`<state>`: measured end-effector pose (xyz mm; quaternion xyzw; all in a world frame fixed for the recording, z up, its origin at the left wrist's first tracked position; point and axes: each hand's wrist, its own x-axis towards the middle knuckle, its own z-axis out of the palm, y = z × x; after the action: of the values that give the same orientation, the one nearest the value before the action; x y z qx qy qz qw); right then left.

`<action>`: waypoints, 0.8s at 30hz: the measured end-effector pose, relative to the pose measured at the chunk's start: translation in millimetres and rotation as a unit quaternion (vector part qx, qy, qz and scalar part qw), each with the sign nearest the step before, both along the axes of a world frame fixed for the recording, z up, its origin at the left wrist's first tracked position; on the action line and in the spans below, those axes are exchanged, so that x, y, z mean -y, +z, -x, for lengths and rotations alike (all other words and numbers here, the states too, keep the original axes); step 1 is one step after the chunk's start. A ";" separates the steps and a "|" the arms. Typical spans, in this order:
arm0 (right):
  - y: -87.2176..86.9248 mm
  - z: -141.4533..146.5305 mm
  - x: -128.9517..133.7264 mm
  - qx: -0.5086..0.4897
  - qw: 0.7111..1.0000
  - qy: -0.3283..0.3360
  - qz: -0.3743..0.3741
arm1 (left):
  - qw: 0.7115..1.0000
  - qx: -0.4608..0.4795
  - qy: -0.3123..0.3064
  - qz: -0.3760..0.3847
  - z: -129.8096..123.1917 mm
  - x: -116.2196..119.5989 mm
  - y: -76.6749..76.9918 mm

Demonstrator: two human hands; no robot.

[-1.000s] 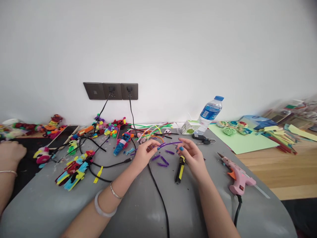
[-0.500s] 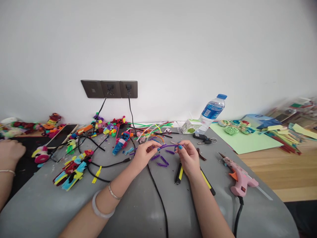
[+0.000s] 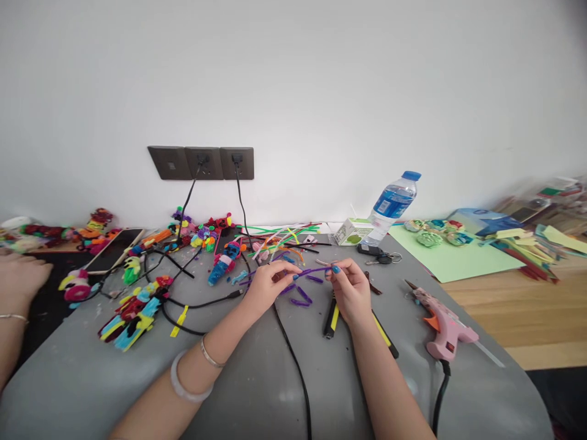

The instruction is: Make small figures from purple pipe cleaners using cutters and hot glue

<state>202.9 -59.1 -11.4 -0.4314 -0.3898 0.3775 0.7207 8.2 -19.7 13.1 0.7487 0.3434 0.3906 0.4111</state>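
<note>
A purple pipe cleaner (image 3: 314, 271) is stretched between my two hands above the grey table (image 3: 247, 379). My left hand (image 3: 270, 284) pinches its left part between thumb and fingers. At its right end, my right hand (image 3: 351, 287) pinches it with thumb and index finger. Several short purple pieces (image 3: 300, 302) lie on the table just below and behind the pipe cleaner. A black and yellow tool (image 3: 332, 318) lies partly hidden under my right hand and wrist.
Pink glue gun (image 3: 448, 333) at the right; tilted water bottle (image 3: 393, 205), drink carton (image 3: 352, 232) and keys (image 3: 387, 258) behind. Colourful pipe-cleaner figures (image 3: 132, 315) and black cables lie left. Another person's hand (image 3: 21, 281) is at the far left.
The pipe cleaner between my hands looks straighter than before, and the fingers of my left hand have shifted slightly. The other person's hand at the far left has moved a little.
</note>
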 end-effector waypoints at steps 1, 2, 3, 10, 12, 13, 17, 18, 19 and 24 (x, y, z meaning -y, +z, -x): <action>-0.5 -0.2 -0.1 -0.001 1.000 -0.001 -0.002 | 1.000 -0.002 -0.001 0.000 0.0 -0.1 0.0; -0.9 -0.5 -0.2 0.000 1.000 -0.001 -0.004 | 1.000 -0.005 -0.004 0.000 0.1 -0.2 -0.3; -1.4 -0.8 -0.3 0.003 1.000 -0.001 -0.006 | 1.000 -0.006 -0.007 0.000 0.1 -0.3 -0.7; -1.3 -1.3 0.0 -0.006 1.000 -0.001 -0.002 | 0.999 -0.008 -0.027 -0.017 0.1 0.5 -0.5; -0.9 -0.8 0.0 -0.019 1.000 -0.002 -0.002 | 0.999 -0.012 -0.031 -0.019 0.0 0.8 0.6; -0.8 -0.6 0.0 -0.025 1.000 -0.001 -0.002 | 0.999 -0.013 -0.033 -0.019 0.0 0.9 1.1; -1.4 -0.8 0.0 -0.038 0.999 0.007 -0.004 | 0.999 -0.019 -0.041 -0.017 0.5 1.2 2.2; -1.7 -1.0 0.0 -0.038 0.999 0.009 -0.004 | 0.999 -0.022 -0.044 -0.016 0.6 1.2 2.2; -2.1 -1.2 0.0 -0.040 0.999 0.010 -0.003 | 0.998 -0.024 -0.047 -0.015 0.7 1.2 2.2; -3.0 -2.4 0.0 -0.044 0.999 0.013 -0.002 | 0.997 -0.035 -0.065 -0.022 0.0 1.2 0.0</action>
<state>205.3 -59.1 -14.4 -0.4076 -0.3637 0.4046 0.7333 8.1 -20.9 13.1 0.7914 0.2994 0.3444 0.4067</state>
